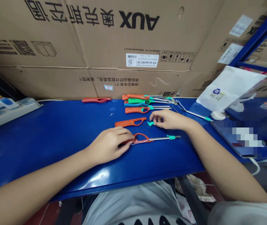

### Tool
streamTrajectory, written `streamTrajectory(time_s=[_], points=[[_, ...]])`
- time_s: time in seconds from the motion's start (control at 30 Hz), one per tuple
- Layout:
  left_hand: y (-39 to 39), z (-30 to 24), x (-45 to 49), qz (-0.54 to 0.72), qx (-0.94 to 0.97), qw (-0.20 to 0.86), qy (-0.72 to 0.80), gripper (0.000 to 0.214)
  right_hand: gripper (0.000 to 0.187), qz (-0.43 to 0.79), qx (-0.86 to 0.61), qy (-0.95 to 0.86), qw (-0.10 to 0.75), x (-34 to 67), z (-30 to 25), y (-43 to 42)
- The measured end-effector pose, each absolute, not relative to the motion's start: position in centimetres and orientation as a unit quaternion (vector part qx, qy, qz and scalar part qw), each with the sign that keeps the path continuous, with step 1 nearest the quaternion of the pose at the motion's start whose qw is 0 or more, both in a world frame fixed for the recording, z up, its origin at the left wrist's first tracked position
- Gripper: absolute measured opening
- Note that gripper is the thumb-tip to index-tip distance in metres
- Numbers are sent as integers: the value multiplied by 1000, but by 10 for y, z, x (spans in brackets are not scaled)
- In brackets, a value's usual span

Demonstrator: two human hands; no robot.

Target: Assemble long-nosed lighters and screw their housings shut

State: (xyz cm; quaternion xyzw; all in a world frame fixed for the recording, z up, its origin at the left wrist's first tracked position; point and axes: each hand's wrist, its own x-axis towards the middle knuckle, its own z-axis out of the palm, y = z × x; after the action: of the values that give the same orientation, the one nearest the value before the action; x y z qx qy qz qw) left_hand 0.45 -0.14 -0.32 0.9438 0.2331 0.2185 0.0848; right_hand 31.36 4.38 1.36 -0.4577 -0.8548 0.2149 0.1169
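Note:
My left hand [111, 144] rests on the blue table [53, 131] with its fingers curled over the handle of an orange lighter shell [142, 138], whose metal tube with a teal tip points right. My right hand [168, 119] lies just beyond it, fingertips pinching at a small teal part [150, 123]. An empty orange half shell [130, 122] sits between the two hands. Further back lie several assembled orange and green stick lighters [145, 101] in a loose row.
A red shell piece [96, 100] lies at the back left. Large cardboard boxes [114, 47] wall off the table's far side. A white bag [229, 87], a tablet [238, 137] and a white round object [218, 115] sit at the right; a power strip [8, 109] is left.

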Motion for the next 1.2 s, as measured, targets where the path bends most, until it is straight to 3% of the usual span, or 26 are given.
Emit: streamTrajectory(time_s=[0.17,0.47,0.73,0.9,1.2], points=[[-1,-4,4,221,943,84,232,23,11,169,-503,-843,81,312,18,44],[-1,-5,4,214,943,98,236,23,21,171,-496,-851,17,312,20,45],[-1,-5,4,215,942,97,238,24,12,111,-506,-849,101,313,19,44],[0,-6,5,210,942,100,241,24,27,107,-480,-861,133,304,17,40],[-1,-3,5,211,942,97,242,24,22,135,-501,-851,76,301,10,43]])
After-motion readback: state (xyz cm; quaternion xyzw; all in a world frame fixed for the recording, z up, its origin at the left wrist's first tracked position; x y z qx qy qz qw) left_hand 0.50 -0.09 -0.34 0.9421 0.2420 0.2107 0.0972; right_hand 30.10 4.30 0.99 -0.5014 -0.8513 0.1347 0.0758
